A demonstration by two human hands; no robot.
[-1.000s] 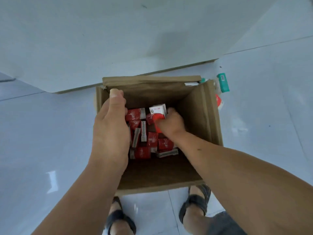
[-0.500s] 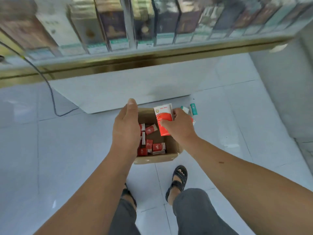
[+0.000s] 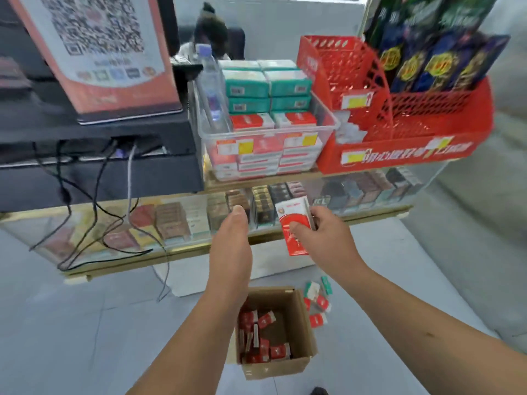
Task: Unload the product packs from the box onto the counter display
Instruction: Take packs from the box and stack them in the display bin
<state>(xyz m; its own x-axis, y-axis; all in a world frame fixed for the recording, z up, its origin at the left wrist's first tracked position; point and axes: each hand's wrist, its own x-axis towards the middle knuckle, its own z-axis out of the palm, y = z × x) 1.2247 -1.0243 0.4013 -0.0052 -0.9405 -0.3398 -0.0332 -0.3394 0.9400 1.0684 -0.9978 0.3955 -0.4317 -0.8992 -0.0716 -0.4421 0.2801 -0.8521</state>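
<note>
**Halfway up: one red pack held between box and counter**

A person's right hand (image 3: pixel 322 238) grips a red-and-white pack (image 3: pixel 292 213) in front of the glass counter (image 3: pixel 256 179). The thumb is pressed across the pack's red face and the fingers are curled round its far edge. The pack stands nearly upright, its white end on top, in the air below the counter's top and well above the floor. The left hand (image 3: pixel 232 246) hangs just beside it, seen edge-on with its fingers extended and relaxed, holding nothing and not touching the pack.

Directly below, an open cardboard box (image 3: pixel 273 369) sits on the pale tiled floor with a loose jumble of small red packs (image 3: pixel 256 337) along its left side and bottom. A few loose packs (image 3: pixel 318 306) lie on the tiles just beside the box's right wall.

On the countertop a clear plastic bin (image 3: pixel 333 125) holds stacked packs, green-and-white ones on top at the back and red-and-white ones in front and beneath. A water bottle (image 3: pixel 212 89) stands tilted in the bin's left end. A red plastic display basket (image 3: pixel 399 149) is just beside the bin on the right, carrying tall dark cartons. To the left, a QR code sign (image 3: pixel 99 52) stands on a black till unit, and cables (image 3: pixel 97 201) trail down over the counter's glass front.
</note>
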